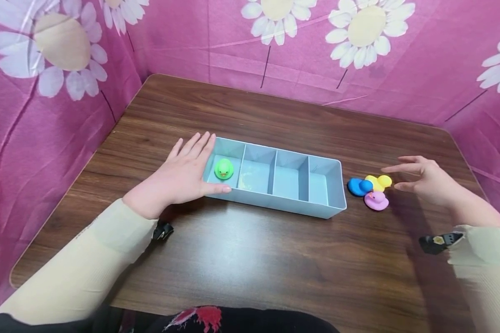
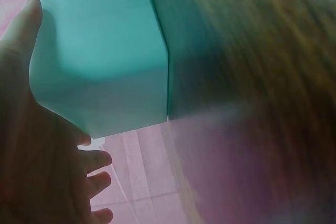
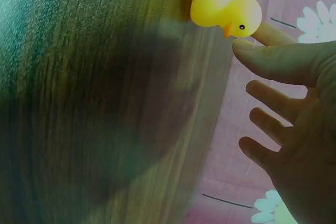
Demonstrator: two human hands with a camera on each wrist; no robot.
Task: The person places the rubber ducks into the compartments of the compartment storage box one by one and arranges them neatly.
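Observation:
A light blue box [image 1: 271,202] with several compartments in a row stands mid-table. In its leftmost compartment sits a green rubber duck [image 1: 223,169]. My left hand [image 1: 179,173] rests against the box's left end, fingers straight toward the far corner and thumb along the near rim; the left wrist view shows the box's outer wall [image 2: 105,40] beside the thumb. Right of the box, a blue duck [image 1: 359,187], a yellow duck [image 1: 379,182] and a pink duck [image 1: 376,201] lie clustered together. Just right of the yellow duck hovers my right hand [image 1: 431,181], fingers extended, holding nothing.
The brown wooden table [image 1: 241,259] has rounded corners. Pink cloth [image 1: 216,60] with large daisies hangs behind it and on both sides. Small black devices [image 1: 439,241] are strapped at both wrists.

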